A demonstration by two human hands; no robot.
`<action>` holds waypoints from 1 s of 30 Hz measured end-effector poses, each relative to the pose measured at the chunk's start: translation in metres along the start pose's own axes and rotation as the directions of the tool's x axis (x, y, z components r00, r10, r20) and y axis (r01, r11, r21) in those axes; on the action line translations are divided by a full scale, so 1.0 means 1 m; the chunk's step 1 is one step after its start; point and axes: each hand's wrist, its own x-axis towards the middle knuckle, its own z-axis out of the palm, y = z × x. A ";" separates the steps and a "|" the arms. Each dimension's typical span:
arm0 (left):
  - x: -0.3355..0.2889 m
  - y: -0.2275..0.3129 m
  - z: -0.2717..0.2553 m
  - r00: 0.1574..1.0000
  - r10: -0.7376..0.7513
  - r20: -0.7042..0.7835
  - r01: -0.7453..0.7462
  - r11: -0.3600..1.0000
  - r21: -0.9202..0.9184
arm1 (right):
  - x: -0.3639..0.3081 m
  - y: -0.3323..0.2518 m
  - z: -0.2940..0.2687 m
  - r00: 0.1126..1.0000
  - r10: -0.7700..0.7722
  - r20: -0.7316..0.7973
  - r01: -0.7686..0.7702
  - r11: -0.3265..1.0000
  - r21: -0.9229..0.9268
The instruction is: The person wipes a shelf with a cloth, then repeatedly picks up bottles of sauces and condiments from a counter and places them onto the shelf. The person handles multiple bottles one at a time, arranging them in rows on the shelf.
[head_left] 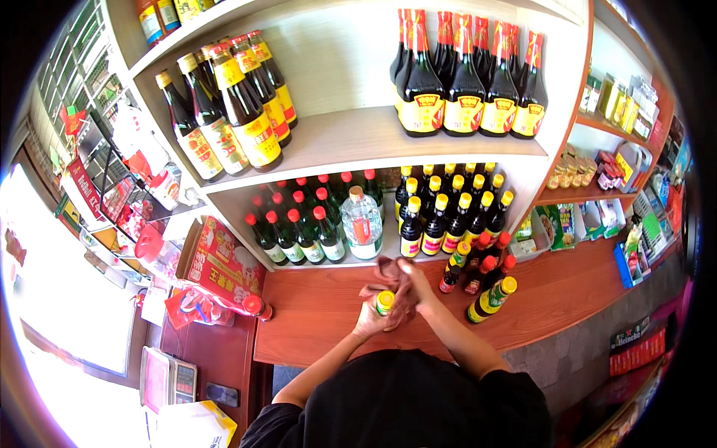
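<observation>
Yellow-capped bottle (384, 302) | left hand (371, 317) grip closed | right hand (412, 287) apparently presses cloth (396, 275)

cloth (396, 280): soft, matt brown fabric
bottles (463, 93): glossy dark glass
counter (321, 306): smooth reddish wood finish

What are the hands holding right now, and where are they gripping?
Left hand grips a yellow-capped bottle around its body; right hand holds a brown cloth against it.
</observation>
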 end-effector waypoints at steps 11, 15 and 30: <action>0.001 -0.013 0.013 0.983 -0.015 -0.182 0.011 1.000 -0.027 | 0.004 0.091 -0.153 0.995 -0.032 -0.090 0.004 0.953 -0.302; 0.012 0.002 0.013 0.971 -0.137 -0.195 0.095 0.973 -0.211 | 0.002 0.102 -0.170 0.996 -0.064 -0.060 0.031 0.899 -0.438; 0.100 0.302 -0.131 0.941 0.329 -0.076 -0.337 0.924 -0.182 | -0.036 0.044 -0.118 0.963 -0.022 0.268 0.163 -0.743 -0.650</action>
